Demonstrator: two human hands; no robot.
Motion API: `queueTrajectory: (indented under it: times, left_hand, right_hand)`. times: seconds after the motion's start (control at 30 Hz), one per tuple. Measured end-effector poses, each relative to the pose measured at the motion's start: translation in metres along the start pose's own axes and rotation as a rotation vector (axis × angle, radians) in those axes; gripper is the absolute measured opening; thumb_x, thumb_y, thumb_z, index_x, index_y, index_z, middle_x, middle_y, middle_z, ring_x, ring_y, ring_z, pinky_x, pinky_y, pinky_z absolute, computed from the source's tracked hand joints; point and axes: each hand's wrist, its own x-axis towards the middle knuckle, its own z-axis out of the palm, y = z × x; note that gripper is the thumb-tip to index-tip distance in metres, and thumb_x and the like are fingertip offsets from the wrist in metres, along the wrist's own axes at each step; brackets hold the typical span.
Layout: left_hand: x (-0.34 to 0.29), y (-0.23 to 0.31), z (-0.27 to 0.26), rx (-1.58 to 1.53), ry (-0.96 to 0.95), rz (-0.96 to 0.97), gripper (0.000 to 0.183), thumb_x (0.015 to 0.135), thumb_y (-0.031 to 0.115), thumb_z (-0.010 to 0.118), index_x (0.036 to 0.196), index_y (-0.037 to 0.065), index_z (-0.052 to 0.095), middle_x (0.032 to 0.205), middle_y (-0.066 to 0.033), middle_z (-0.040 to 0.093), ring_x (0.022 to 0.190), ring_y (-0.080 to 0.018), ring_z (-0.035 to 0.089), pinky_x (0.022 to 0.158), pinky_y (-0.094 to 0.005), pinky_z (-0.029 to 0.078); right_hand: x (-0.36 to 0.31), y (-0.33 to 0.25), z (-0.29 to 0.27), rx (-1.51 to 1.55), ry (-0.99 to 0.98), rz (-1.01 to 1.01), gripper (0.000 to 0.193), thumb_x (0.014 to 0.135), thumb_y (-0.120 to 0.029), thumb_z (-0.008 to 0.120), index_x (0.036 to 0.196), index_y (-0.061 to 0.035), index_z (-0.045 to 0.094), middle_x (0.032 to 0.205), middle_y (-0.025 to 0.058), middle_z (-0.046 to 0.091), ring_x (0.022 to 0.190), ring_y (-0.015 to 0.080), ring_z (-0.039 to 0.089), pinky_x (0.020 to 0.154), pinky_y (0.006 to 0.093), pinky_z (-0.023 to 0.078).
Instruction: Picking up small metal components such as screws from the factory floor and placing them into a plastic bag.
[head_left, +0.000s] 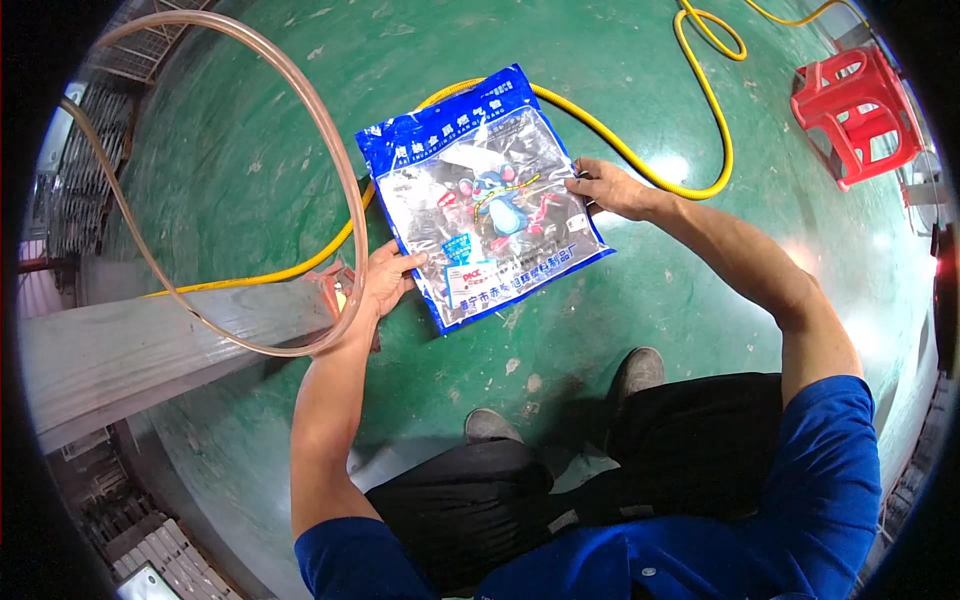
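Observation:
I hold a flat plastic bag (pixel 478 195) with a blue border and a clear window in both hands, tilted above the green floor. My left hand (pixel 385 280) grips its lower left edge. My right hand (pixel 612 187) pinches its right edge. The bag's front shows a blue cartoon figure. A loop of clear tubing (pixel 300 105) curves past my left hand, and a small reddish piece (pixel 335 280) sits by that hand's wrist.
A yellow hose (pixel 712 110) snakes over the green floor (pixel 600 330) behind the bag. A red plastic stool (pixel 856 112) lies at the upper right. A grey metal beam (pixel 140 345) runs along the left. My shoes (pixel 640 372) stand below the bag.

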Motion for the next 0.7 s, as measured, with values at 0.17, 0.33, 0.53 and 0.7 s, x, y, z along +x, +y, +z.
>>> queueTrajectory:
  times: [0.17, 0.33, 0.53, 0.7]
  left_hand:
    - [0.002, 0.017, -0.003, 0.064, 0.060, 0.047, 0.042, 0.082, 0.005, 0.068, 0.122, 0.007, 0.053, 0.112, -0.0107, 0.064, 0.107, -0.0234, 0.060, 0.092, -0.0436, 0.049]
    - [0.002, 0.034, 0.001, 0.088, 0.079, 0.054, 0.045, 0.082, 0.007, 0.069, 0.123, 0.007, 0.052, 0.114, -0.0107, 0.064, 0.107, -0.0238, 0.060, 0.093, -0.0447, 0.048]
    - [0.002, 0.044, 0.001, 0.125, 0.059, 0.057, 0.047, 0.081, 0.010, 0.071, 0.123, 0.007, 0.052, 0.114, -0.0102, 0.064, 0.108, -0.0234, 0.060, 0.093, -0.0442, 0.047]
    - [0.002, 0.052, 0.005, 0.141, 0.085, 0.037, 0.045, 0.082, 0.004, 0.068, 0.124, 0.007, 0.052, 0.114, -0.0079, 0.064, 0.105, -0.0194, 0.061, 0.093, -0.0385, 0.050]
  right_hand:
    - [0.002, -0.010, -0.005, -0.068, -0.012, -0.001, 0.034, 0.095, -0.024, 0.057, 0.116, 0.0027, 0.051, 0.100, 0.0148, 0.063, 0.090, 0.0215, 0.064, 0.075, 0.0372, 0.058]
    - [0.006, -0.018, -0.012, -0.136, -0.018, 0.006, 0.033, 0.094, -0.023, 0.058, 0.116, 0.0014, 0.051, 0.100, 0.0144, 0.064, 0.089, 0.0210, 0.064, 0.073, 0.0360, 0.058]
    - [0.016, -0.020, -0.018, -0.226, -0.002, 0.004, 0.033, 0.093, -0.021, 0.059, 0.115, 0.0023, 0.052, 0.098, 0.0141, 0.064, 0.086, 0.0195, 0.064, 0.071, 0.0341, 0.057]
    - [0.018, -0.025, -0.019, -0.280, -0.006, 0.011, 0.032, 0.093, -0.020, 0.058, 0.115, 0.0023, 0.050, 0.098, 0.0131, 0.063, 0.086, 0.0184, 0.063, 0.072, 0.0333, 0.057]
